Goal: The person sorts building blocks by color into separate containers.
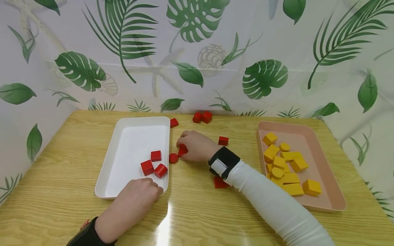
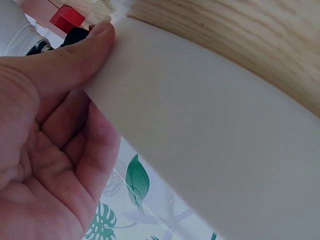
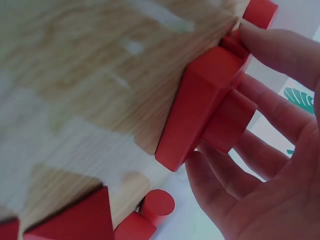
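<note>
While a leaf-patterned cloth (image 1: pixel 220 83) is hung behind, everything is carried by a wood-grained tabletop (image 1: pixel 197 213). On it two trays are set well apart, with the work between them: a white tray (image 1: pixel 132 143) to the left and a pink tray (image 1: pixel 323 164) to the right. A parting by colour is suggested, since yellow blocks (image 1: pixel 312 187) are seen in the pink tray and three red pieces (image 1: pixel 147 167) in the white one, near its right wall.

The left grip (image 1: pixel 138 194) is placed at the white tray's near right corner. Its hold is hidden from the head view; in the left wrist view the wall is shown pinched between thumb and curled fingers, probably so that the tray is steadied.

The right grip (image 1: pixel 198 145) is held narrow, just right of the white tray. Little but red is shown beneath it from the head, whereas in the right wrist view a long red block (image 3: pixel 192 105) and a smaller red block (image 3: pixel 230 121) against it are seen gathered by thumb and fingers, perhaps so that both are handled together. Whether the red bit (image 3: pixel 234 44) by the thumb is also held cannot be told.

Loose red blocks (image 1: pixel 206 117) are scattered around, and a round red piece (image 1: pixel 173 158) is found just beside the white tray.
</note>
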`<state>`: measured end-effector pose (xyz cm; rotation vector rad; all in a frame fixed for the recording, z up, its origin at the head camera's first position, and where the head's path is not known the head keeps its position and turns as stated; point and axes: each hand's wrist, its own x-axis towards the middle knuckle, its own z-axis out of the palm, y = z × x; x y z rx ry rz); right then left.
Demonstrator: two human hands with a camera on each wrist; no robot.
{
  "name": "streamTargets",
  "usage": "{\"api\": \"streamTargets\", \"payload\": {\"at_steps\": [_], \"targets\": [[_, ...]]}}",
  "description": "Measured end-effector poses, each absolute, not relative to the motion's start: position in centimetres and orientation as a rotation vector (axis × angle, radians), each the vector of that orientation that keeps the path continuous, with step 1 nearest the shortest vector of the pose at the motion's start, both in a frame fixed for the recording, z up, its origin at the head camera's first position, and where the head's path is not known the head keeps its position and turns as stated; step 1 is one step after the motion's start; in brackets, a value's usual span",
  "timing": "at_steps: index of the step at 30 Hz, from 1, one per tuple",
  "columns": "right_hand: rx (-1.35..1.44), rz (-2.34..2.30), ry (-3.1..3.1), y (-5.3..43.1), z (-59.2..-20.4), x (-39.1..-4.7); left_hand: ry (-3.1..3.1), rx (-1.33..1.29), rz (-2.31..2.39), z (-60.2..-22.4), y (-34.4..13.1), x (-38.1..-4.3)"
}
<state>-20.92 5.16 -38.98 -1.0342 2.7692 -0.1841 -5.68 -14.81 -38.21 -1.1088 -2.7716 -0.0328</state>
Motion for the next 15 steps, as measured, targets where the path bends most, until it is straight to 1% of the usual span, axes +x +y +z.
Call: {"api": "streamTargets", "payload": {"at_steps": [7,15], "targets": [[-1.003,-0.200,2.790,4.9,-37.8,-21.0,-2.770,-1.100,-0.037,-38.2,-14.9,-5.7],[-1.106,-0.250,2.854,3.1,-35.7,-21.4,-2.758,-1.105,-0.030,-38.3,-14.9,-5.7]]}}
